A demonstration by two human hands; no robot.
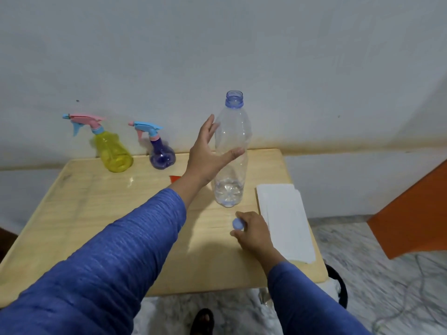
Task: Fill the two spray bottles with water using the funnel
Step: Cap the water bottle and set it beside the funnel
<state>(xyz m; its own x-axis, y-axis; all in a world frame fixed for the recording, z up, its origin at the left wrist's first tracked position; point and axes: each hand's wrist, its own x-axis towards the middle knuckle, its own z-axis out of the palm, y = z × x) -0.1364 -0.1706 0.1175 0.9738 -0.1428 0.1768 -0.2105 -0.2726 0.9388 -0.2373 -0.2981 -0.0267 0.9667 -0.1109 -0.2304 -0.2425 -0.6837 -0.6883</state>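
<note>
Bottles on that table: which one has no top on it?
The tall clear bottle by the left hand; its neck is open. The yellow spray bottle and purple spray bottle keep their trigger heads on.

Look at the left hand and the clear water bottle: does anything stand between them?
Nothing visible does. The left hand is open right beside the water bottle, thumb across its front. The two spray bottles, yellow and purple, stand farther left near the wall.
</note>
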